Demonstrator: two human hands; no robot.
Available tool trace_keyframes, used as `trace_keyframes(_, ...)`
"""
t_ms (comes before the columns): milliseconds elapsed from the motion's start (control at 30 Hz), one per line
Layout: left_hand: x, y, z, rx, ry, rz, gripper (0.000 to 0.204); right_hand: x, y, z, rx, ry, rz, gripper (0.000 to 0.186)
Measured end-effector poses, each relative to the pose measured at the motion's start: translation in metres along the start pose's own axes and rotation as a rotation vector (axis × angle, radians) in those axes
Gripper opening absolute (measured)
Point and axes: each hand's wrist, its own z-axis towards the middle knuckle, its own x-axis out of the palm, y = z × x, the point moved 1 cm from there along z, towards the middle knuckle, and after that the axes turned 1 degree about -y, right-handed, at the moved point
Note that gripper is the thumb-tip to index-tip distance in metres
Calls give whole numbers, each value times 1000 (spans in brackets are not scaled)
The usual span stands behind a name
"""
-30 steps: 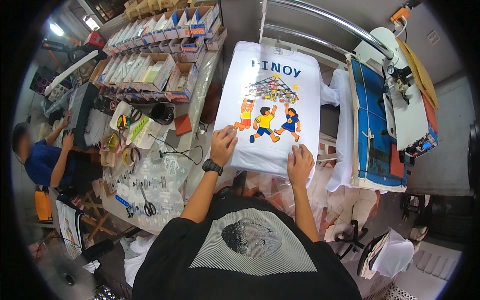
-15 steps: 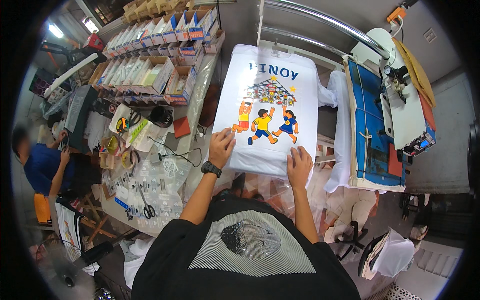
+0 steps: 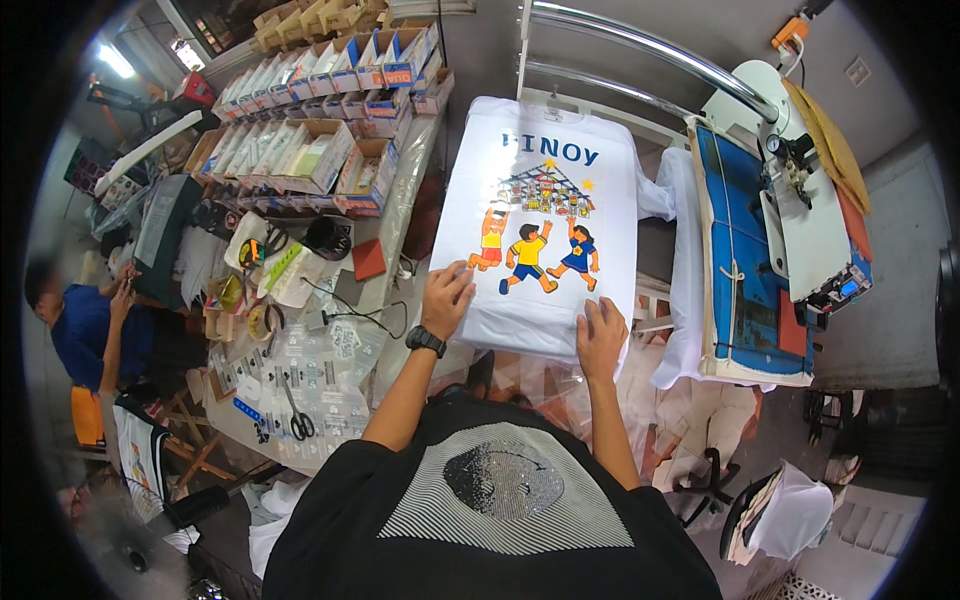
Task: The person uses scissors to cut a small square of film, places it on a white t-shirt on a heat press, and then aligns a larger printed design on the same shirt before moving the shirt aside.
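Note:
A white T-shirt [image 3: 560,310] lies spread flat in front of me, its collar at the far end. Its printed design [image 3: 545,257] shows dark lettering above a house-shaped frame and three cartoon figures. On the shirt's near left part rests my left hand [image 3: 447,300], fingers extended, with a dark watch [image 3: 425,340] on that wrist. Over at the near right edge, my right hand [image 3: 601,332] lies on the fabric, its fingers also stretched out. Neither hand grips anything that I can see.
To the left, a plastic-covered table carries rows of cardboard boxes [image 3: 300,155], scissors [image 3: 300,422], tape rolls [image 3: 262,320] and a black cable [image 3: 375,318]. A press machine [image 3: 800,200] and blue board [image 3: 745,250] stand at right. Another person [image 3: 85,335] works at far left.
My hands keep nearly the same places on the shirt. The whole view has shifted slightly. At far left, the other person's hands have moved a little.

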Motion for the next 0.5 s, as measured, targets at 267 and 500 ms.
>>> trace_keyframes(267, -47, 4, -84, -36, -150, 18, 23, -17, 46, -42, -267, 518, 197, 73)
trace_keyframes(500, -19, 98, -309, -731, 606, -2, 46, -41, 85, -46, -597, 1107, 338, 108)
